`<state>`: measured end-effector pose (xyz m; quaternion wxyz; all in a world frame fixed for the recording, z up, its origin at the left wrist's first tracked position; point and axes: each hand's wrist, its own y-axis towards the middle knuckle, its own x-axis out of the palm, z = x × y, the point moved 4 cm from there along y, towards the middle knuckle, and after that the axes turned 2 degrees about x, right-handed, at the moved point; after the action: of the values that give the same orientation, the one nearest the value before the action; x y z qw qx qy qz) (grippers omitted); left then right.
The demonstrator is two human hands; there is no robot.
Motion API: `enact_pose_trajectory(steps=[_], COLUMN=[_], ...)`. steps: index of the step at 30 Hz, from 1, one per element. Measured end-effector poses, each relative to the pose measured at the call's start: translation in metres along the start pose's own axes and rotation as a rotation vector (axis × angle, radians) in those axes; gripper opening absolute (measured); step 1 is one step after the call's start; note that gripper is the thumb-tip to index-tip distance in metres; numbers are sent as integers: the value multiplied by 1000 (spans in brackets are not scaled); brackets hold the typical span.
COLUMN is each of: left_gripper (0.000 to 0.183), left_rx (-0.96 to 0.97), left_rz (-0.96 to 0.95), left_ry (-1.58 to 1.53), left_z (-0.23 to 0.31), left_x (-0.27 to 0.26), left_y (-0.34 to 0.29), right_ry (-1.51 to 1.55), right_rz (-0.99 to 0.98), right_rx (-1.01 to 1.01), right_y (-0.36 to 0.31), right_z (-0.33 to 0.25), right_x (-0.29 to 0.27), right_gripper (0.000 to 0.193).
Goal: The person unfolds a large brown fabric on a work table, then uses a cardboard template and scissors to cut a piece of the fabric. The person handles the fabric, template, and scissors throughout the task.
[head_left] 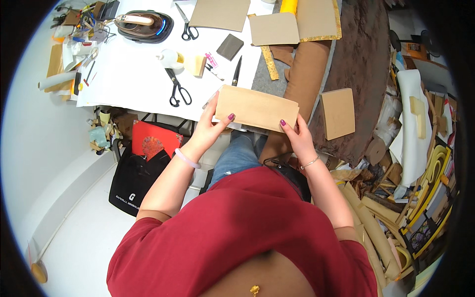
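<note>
Between both hands I hold a tan rectangular panel (255,110), long side across, that looks like leather. Its right end shows layered edges. My left hand (210,124) grips the lower left corner, thumb on the face and fingers hidden behind. At the lower right corner my right hand (298,139) pinches it the same way. The panel is raised above my lap, at the front edge of the white worktable. Just beyond it lie a black-handled knife (237,71) and black scissors (177,89). Another tan panel (339,114) rests to the right on dark brown material.
An iron (143,25) stands at the back left, with smaller scissors (188,30) beside it. A glue bottle (170,58), a dark block (230,47) and a brown roll (308,69) lie across the table. A black chair (131,185) stands left; material scraps (386,213) crowd the right.
</note>
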<state>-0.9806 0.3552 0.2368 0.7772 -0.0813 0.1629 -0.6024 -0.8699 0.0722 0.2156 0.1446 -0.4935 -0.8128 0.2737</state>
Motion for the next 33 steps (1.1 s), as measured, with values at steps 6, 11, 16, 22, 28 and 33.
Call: enact_pose_trajectory(steps=[6,11,16,22,28,33], left_gripper=[88,94,93,77,40,44], left_rx=[-54,-168,-160,-230,-574,-599], left_rz=[67,23,46,121,406,418], left_ry=[105,86,60,-333,-792,-798], left_z=[0,-12,-34,-36,-37,-38], left_x=[4,-3,-7,2,7,9], left_y=[-16,-24,-11,-35,-62,-54], right_ry=[-329,-525,-655,-412,-259,2], right_rz=[69,63,42,107,360,411], right_rx=[-81,-63,-43,-17,19,28], right_y=[14,32,65,42,5,-7], right_z=[1,-16,-16,0,9,13], right_x=[-5,3,16,16,18,24], right_gripper=[64,68,73,57,38,26])
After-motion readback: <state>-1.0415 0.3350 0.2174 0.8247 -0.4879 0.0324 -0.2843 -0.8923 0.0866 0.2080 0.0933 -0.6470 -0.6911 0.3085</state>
